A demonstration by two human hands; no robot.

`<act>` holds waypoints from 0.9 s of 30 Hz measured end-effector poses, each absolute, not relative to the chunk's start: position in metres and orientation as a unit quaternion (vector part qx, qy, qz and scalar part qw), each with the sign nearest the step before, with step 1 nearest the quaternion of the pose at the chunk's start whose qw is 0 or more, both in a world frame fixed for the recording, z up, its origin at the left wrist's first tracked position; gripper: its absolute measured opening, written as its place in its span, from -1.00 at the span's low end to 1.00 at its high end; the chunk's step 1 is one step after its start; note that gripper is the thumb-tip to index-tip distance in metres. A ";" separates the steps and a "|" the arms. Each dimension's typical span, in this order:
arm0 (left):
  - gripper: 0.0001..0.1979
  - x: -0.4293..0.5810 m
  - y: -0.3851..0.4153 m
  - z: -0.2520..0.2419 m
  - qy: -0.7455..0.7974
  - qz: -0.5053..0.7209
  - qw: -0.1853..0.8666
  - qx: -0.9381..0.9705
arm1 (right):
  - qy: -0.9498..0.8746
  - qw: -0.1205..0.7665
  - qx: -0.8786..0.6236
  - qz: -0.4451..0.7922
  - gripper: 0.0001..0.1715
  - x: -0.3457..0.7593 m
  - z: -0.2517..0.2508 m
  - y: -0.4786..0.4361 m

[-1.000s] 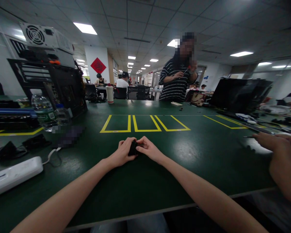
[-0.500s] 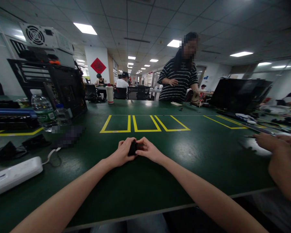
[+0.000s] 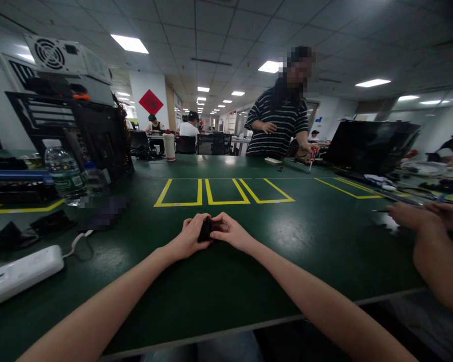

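Green tabletop [image 3: 226, 286] — hands [image 3: 191, 237] [image 3: 232, 233] flank a black block [image 3: 205, 231], apparently.

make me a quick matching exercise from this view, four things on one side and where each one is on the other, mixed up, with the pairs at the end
Things
1. small black object
2. red diamond sign
3. long white device
4. pale cup

Places
A. lying at the near left of the green table
B. standing near the table's far edge
C. between the left hand and the right hand
D. up on the white pillar in the background

Pairs: 1-C, 2-D, 3-A, 4-B
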State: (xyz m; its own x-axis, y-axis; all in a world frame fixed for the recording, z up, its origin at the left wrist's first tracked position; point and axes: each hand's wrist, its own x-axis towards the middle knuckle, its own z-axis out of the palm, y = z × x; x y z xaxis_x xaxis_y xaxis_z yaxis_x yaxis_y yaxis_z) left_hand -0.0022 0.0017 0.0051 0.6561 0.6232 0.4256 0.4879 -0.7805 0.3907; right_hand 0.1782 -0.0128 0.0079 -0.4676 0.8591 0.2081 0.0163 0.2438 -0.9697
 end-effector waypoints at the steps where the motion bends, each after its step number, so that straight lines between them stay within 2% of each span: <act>1: -0.46 -0.002 0.002 0.005 0.308 0.277 0.122 0.902 | -0.680 0.402 -0.318 0.524 -0.59 0.178 0.008 -0.013; 8: -0.45 -0.001 0.002 0.006 0.307 0.277 0.125 0.902 | -0.684 0.415 -0.352 0.486 -0.69 0.176 0.008 -0.015; 15: -0.45 -0.001 0.004 0.003 0.309 0.280 0.123 0.901 | -0.691 0.400 -0.374 0.473 -0.63 0.176 0.010 -0.016; 22: -0.43 -0.001 0.004 0.003 0.311 0.280 0.120 0.900 | -0.693 0.409 -0.316 0.503 -0.57 0.178 0.006 -0.013; 27: -0.44 -0.001 0.003 0.005 0.312 0.275 0.125 0.901 | -0.688 0.414 -0.336 0.493 -0.70 0.175 0.009 -0.016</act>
